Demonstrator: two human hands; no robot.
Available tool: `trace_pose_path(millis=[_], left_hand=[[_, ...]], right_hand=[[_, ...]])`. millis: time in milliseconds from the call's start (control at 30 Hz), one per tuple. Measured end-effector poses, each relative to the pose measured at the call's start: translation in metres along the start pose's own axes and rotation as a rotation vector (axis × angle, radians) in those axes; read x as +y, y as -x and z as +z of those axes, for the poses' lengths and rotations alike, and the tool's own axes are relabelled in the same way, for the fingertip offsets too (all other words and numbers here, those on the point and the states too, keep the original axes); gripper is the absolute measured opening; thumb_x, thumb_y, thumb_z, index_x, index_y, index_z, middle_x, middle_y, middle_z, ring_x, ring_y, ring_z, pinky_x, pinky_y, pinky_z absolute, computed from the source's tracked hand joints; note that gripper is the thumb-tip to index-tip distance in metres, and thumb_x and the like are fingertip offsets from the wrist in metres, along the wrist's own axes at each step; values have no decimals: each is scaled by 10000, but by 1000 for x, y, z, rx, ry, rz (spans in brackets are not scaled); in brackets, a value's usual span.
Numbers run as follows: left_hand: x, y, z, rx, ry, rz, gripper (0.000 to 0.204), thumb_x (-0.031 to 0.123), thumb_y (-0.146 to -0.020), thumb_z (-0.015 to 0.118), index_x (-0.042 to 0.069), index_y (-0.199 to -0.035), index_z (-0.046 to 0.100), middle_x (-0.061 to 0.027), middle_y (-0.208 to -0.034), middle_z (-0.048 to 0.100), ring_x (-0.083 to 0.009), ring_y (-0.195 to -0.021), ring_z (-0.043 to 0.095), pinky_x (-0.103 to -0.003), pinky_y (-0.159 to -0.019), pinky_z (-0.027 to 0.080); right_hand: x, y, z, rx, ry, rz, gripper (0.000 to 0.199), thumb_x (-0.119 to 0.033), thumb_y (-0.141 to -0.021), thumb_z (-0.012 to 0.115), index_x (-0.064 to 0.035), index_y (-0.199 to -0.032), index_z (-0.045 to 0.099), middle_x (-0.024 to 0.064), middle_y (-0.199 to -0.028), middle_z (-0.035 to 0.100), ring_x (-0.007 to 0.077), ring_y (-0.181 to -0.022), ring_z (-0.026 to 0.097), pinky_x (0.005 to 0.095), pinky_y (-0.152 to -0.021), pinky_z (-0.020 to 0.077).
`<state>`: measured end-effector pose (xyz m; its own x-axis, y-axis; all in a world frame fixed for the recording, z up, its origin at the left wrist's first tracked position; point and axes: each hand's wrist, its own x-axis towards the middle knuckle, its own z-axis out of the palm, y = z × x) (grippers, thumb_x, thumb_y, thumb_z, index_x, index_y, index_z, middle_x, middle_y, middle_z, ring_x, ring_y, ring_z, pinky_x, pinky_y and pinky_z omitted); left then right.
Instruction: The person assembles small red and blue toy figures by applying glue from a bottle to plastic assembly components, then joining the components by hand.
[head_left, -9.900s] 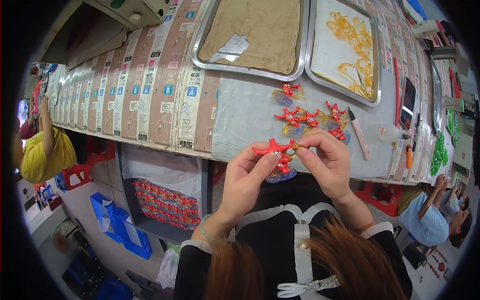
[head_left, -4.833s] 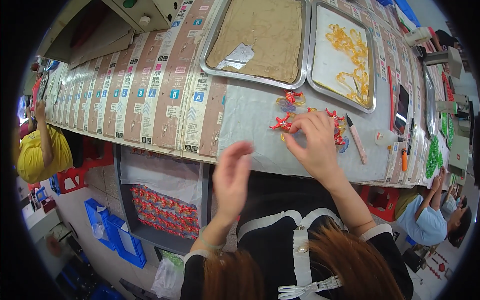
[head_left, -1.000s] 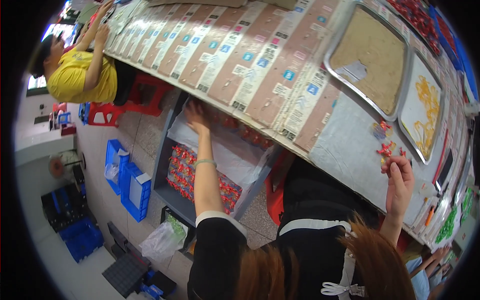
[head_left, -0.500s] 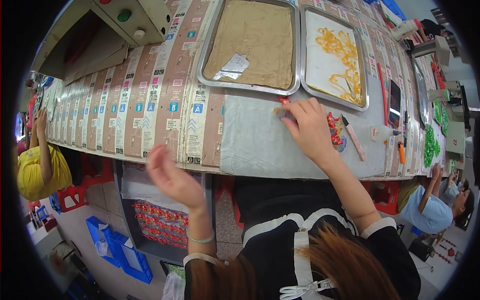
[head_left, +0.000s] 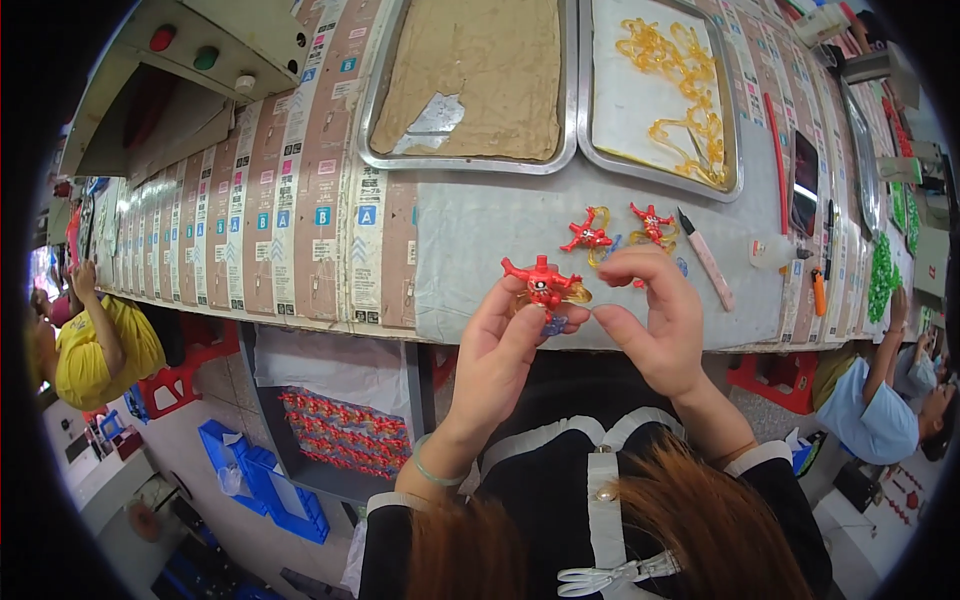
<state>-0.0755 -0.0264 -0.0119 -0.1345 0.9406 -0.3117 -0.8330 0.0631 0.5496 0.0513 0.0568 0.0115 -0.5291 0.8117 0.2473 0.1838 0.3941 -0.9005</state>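
**Red toy figure pinched between 2 hands at the bench edge**

While both forearms rise from the near edge of the view, the left hand (head_left: pixel 500 355) holds a small red plastic figure with spiky limbs and a clear yellow base (head_left: pixel 545 287), fingers curled up around it from below. The right hand (head_left: pixel 655 320) meets it from the right, thumb and forefinger narrowed to a pinch that touches the figure's yellow part. The figure sits above the near edge of the grey worktop (head_left: pixel 480 240), just left of centre.

On the worktop just beyond the hands lie 2 more red figures of the same kind: 1 (head_left: pixel 588 236) directly behind the held piece and another (head_left: pixel 652 222) to its right, near each other but apart. Right of them lies a slim pink-handled craft knife (head_left: pixel 706 258), and further right a small clear bottle (head_left: pixel 772 250) on its side.

At the far side stand 2 shallow metal trays side by side: the left tray (head_left: pixel 372 110) is lined with brown cardboard and a scrap of clear film, the right tray (head_left: pixel 585 100) holds a white sheet with tangled clear yellow plastic sprues (head_left: pixel 680 90).

Under the bench on the left, a bin of red parts (head_left: pixel 345 430) shows. A person in a yellow shirt (head_left: pixel 100 350) sits at far left, and another in a light blue shirt (head_left: pixel 870 410) at far right.
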Motion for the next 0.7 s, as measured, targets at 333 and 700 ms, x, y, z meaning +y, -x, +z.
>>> trace_pose_path(millis=[333, 700], left_hand=[[-5, 7, 12, -54, -176, 62, 332, 118, -816, 496, -39, -1077, 364, -161, -1017, 515, -242, -868, 561, -324, -772, 446], [-7, 11, 10, -111, -139, 116, 383, 65, -770, 546, -44, -1086, 359, -166, -1061, 489, -221, -921, 534, -325, -808, 421]], right_hand=[[4, 0, -14, -56, -158, 130, 71, -38, -652, 625, -21, -698, 572, 48, -651, 559, 162, -606, 501, 259, -577, 373], [0, 1, -18, -53, -138, -18, 121, -28, -617, 659, -35, -703, 575, 46, -664, 565, 172, -608, 509, 257, -581, 377]])
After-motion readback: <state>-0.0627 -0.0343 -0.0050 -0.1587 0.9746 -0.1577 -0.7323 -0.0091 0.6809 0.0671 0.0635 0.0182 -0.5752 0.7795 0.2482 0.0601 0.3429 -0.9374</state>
